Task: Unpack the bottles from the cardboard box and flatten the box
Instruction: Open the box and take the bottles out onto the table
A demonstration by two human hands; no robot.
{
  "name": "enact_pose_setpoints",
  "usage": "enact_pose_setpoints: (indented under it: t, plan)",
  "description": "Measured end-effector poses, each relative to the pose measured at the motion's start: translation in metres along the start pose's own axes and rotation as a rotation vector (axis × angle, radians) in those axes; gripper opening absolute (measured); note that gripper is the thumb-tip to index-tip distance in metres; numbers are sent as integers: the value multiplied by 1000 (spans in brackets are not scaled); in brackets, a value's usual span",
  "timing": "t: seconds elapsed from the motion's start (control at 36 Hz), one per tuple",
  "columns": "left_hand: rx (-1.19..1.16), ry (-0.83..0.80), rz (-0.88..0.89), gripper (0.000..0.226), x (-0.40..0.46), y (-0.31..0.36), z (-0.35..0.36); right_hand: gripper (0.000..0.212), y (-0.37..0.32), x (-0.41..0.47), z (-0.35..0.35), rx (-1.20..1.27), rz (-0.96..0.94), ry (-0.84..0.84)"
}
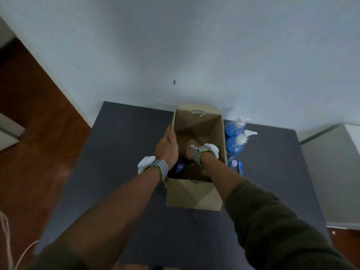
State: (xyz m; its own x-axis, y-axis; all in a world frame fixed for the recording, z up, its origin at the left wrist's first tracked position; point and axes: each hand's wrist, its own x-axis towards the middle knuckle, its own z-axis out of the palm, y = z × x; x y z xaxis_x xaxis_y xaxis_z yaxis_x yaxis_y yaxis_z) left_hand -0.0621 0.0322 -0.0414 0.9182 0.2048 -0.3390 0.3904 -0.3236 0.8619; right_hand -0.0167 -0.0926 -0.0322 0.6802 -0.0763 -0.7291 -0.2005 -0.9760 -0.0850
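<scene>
Left hand is gripping the left wall of the open cardboard box standing on the dark desk. Right hand is reaching inside; its grasp cannot be told. Two blue pump bottles are standing just right of the box, where a tilting box may be toppling them.
</scene>
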Motion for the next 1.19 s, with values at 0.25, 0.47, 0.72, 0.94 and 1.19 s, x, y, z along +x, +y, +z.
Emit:
enact_pose_setpoints:
  t: [0.25, 0.47, 0.72, 0.94, 1.19]
  plan:
    - [68, 38, 36, 49, -5, 6, 1, 28, 37, -73, -34, 240, -251, 542]
    - [121, 57, 14, 51, -8, 8, 2, 24, 109, -123, -76, 333, -187, 724]
    - [137, 55, 10, 51, -13, 11, 0, 22, 150, -109, -43, 310, -131, 650]
    - [97, 77, -13, 50, -14, 11, 1, 17, 154, -72, 6, 186, -27, 366]
    - [74, 74, -8, 50, -12, 9, 1, 16, 153, -47, 27, 254, 25, 245]
